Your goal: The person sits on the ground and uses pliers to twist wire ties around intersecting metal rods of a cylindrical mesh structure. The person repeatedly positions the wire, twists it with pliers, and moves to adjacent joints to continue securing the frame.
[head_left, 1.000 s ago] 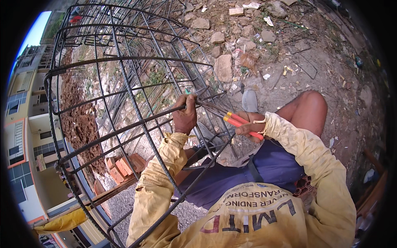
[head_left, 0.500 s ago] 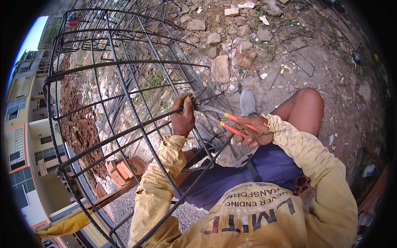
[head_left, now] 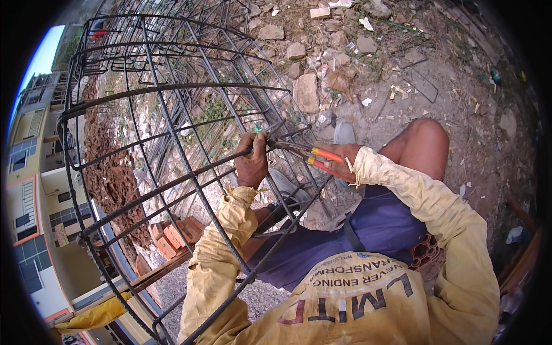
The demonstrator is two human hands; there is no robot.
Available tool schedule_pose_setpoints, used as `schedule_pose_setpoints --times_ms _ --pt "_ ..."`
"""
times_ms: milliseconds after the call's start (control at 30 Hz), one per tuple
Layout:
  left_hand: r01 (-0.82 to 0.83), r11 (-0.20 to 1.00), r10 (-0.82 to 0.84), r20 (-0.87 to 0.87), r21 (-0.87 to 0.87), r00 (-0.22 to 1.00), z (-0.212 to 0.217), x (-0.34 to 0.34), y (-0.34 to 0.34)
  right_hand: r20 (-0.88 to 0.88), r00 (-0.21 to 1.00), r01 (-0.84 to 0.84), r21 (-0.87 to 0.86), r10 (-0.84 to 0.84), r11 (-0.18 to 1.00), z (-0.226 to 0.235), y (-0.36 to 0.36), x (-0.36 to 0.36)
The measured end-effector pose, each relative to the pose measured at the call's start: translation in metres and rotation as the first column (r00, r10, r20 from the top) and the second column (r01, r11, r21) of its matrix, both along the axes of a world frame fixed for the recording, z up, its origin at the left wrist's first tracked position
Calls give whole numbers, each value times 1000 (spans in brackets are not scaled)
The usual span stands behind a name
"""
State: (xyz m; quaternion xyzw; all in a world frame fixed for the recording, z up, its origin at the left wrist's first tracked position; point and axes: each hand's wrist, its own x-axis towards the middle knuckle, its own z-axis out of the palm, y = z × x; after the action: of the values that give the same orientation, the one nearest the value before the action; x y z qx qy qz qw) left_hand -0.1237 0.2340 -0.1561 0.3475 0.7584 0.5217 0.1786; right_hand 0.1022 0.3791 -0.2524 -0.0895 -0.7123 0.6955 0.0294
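Note:
A cage of dark steel rebar [head_left: 198, 183] stands in front of me and to my left, with bars crossing over my left arm. My left hand [head_left: 252, 161] is closed round a bar near the cage's right side, thumb up. In my right hand [head_left: 343, 160] are pincers [head_left: 321, 154] with red and orange handles, now squeezed closer together. Their metal jaws meet the rebar joint just right of my left fist. Whether wire sits between the jaws is too small to tell.
Broken red bricks [head_left: 177, 236] lie beyond my left forearm. Loose rebar [head_left: 167, 135] runs along the ground under the cage. Rubble and stones [head_left: 306, 92] are scattered ahead, and a bent rod [head_left: 424, 86] lies to the right. Buildings [head_left: 52, 213] stand at far left.
The handles of the pincers have come closer together, and my right hand has moved slightly up. My left hand stays on the bar, shifted a little.

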Motion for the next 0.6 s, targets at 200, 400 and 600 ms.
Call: schedule_pose_setpoints --times_ms 200,400,600 --pt "-2 999 0 27 51 1000 9 7 3 260 916 -235 -271 306 933 74 35 -2" --pt "4 1000 -4 36 3 999 9 6 3 142 926 -365 87 351 927 71 54 -11" --pt "8 1000 -9 20 24 1000 3 1 0 39 948 -318 145 316 937 45 36 -19"
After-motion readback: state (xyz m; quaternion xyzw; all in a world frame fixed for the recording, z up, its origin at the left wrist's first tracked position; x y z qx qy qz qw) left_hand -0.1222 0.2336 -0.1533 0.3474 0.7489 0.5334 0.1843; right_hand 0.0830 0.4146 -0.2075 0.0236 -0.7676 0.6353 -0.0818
